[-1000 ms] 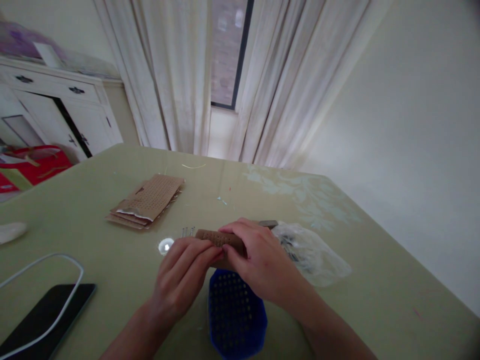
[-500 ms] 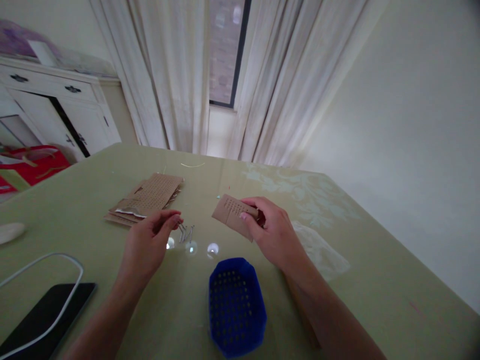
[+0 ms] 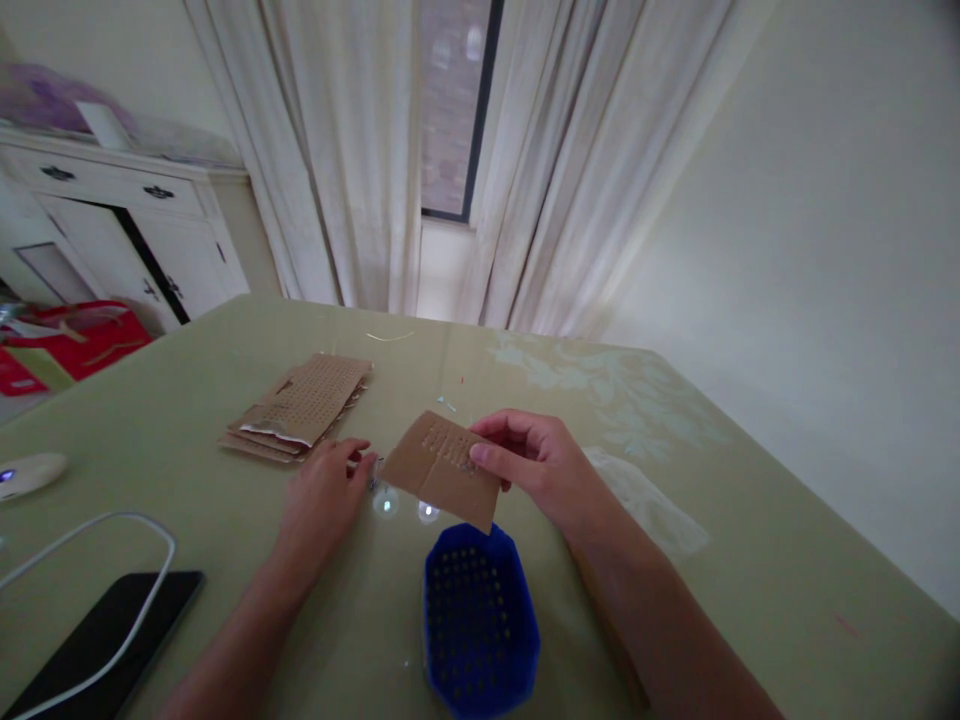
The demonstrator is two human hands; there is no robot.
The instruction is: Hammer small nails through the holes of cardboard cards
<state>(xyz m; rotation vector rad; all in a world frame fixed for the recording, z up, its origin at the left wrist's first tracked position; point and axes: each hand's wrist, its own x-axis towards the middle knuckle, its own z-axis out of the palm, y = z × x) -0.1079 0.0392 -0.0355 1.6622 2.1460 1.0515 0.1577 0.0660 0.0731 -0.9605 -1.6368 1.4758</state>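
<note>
My right hand (image 3: 536, 460) pinches a brown cardboard piece (image 3: 442, 462) between thumb and fingers. Rows of small holes run across the card, and a crease crosses it. It is held tilted above the table, its lower corner overlapping the far rim of a blue perforated basket (image 3: 517, 600). My left hand (image 3: 330, 495) is low at the tabletop, thumb and forefinger slightly apart, beside some small thin metal pieces (image 3: 377, 470). The card's edge and my fingertips partly hide these pieces. Behind my left hand lies a stack of perforated brown cardboard sheets (image 3: 315, 395).
At the left lie a black tablet-like slab (image 3: 105, 640), a white cable (image 3: 161, 560) and a white rounded device (image 3: 34, 474). A clear plastic sheet (image 3: 652, 510) lies beyond my right forearm. Small scraps (image 3: 446, 403) dot the pale green table (image 3: 300, 660).
The card in my right hand has moved left and toward me, turning more of its face to view. My left hand has moved right and lower, its thumb and forefinger now parted.
</note>
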